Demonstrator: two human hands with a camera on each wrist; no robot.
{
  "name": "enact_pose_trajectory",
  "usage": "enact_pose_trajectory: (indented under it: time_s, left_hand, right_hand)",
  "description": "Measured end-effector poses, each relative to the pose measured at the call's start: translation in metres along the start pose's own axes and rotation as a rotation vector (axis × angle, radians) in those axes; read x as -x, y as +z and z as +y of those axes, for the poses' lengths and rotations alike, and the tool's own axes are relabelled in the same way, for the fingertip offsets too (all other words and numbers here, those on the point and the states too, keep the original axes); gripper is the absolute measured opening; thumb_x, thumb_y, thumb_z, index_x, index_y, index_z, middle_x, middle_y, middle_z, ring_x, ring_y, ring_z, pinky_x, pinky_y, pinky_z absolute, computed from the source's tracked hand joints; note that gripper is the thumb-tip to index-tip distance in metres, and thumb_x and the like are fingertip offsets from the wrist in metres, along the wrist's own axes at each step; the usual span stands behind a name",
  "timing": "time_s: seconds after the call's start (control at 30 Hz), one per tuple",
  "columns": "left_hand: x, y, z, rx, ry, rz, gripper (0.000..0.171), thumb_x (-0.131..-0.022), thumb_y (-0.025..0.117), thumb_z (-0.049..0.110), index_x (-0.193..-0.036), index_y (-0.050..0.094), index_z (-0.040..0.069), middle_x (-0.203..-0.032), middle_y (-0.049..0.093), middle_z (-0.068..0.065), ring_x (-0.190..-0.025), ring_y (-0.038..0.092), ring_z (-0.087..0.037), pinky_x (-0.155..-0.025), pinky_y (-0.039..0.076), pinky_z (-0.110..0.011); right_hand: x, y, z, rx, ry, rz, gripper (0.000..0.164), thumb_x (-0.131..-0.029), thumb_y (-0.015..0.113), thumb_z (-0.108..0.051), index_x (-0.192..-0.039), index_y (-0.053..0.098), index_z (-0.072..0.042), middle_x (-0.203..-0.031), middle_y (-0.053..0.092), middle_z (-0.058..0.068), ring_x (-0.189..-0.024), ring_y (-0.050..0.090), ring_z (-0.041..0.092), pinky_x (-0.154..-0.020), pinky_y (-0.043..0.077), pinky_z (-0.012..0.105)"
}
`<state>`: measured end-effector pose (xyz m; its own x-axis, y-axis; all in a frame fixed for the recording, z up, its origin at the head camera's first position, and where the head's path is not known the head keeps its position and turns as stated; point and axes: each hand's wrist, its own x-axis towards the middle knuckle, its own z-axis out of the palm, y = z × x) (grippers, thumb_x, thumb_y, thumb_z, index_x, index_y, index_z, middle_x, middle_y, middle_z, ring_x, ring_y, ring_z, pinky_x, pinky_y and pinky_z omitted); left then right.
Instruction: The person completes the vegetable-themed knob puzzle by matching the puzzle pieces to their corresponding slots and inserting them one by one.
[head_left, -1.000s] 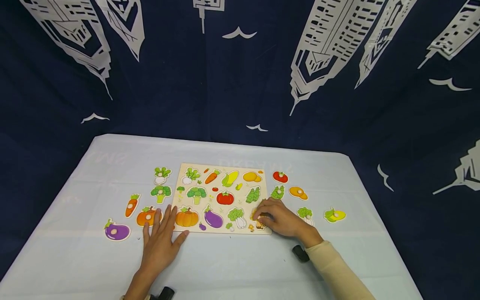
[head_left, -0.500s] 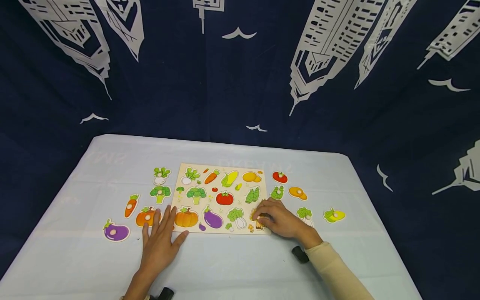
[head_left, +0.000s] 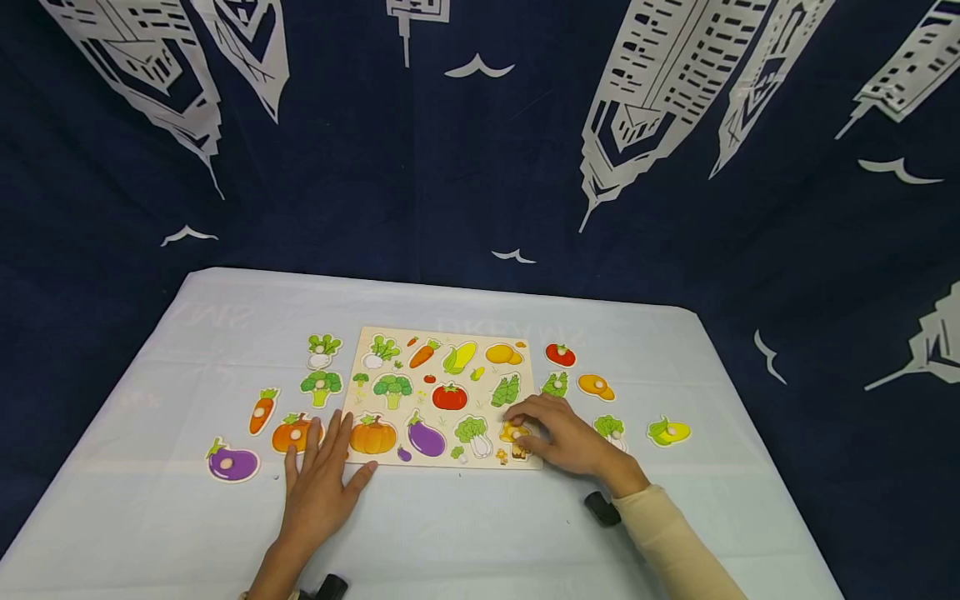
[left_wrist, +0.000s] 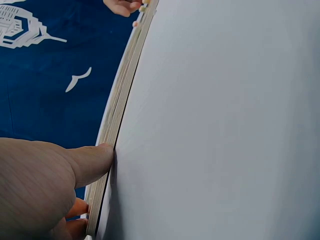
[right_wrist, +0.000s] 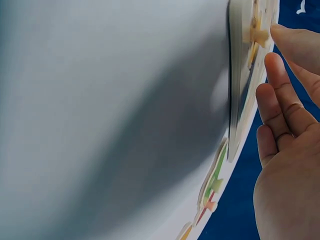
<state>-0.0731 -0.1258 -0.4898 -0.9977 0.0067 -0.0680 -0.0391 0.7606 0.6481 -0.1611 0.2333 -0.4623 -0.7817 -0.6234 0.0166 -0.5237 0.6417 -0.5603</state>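
At the near right corner of the board [head_left: 480, 404] I have the mushroom [head_left: 513, 432]; it lies left of the palm of the right hand [head_left: 555, 433], the nearer one, between bent index finger and thumb; its long axis I cannot tell; its knob [right_wrist: 260, 38] stands just beside the thumb tip; finger and thumb are parted, gripping nothing I can see; the left hand [head_left: 318, 483] spreads its fingers at the board's left edge, thumb against the near edge.
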Motion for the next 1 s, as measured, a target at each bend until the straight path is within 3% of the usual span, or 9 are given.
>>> enact_pose_trajectory:
  time_s: [0.27,0.73,1.0]
  left_hand:
    - [0.0,-0.001,0.0,-0.008,0.002,0.003,0.084,-0.093,0.069,0.023,-0.157,0.022,-0.003,-0.165,0.013,-0.026,-0.153,-0.004,-0.046,-0.114,-0.015,-0.068]
    - [0.001,0.0,-0.002,-0.013,-0.008,0.011,0.084,-0.093,0.069,0.024,-0.157,0.022,-0.002,-0.165,0.014,-0.026,-0.153,-0.004,-0.046,-0.114,-0.015,-0.068]
    - [0.001,0.0,0.0,0.001,-0.006,0.009,0.083,-0.092,0.07,0.022,-0.157,0.024,-0.002,-0.164,0.015,-0.026,-0.153,-0.004,-0.046,-0.115,-0.015,-0.068]
  right_hand:
    - [0.007,-0.008,0.004,0.003,0.035,0.044,0.024,-0.089,0.076,-0.016,-0.11,0.068,-0.022,-0.113,0.065,-0.014,-0.114,0.055,0.011,-0.111,0.035,0.05]
    - [0.028,-0.025,0.027,0.016,0.012,0.16,0.015,-0.089,0.076,-0.015,-0.103,0.07,-0.019,-0.106,0.066,-0.016,-0.104,0.059,0.006,-0.095,0.049,0.033]
    - [0.046,-0.034,0.038,0.035,0.036,0.198,0.013,-0.091,0.072,-0.008,-0.101,0.07,-0.016,-0.105,0.068,-0.014,-0.104,0.06,0.01,-0.095,0.046,0.038]
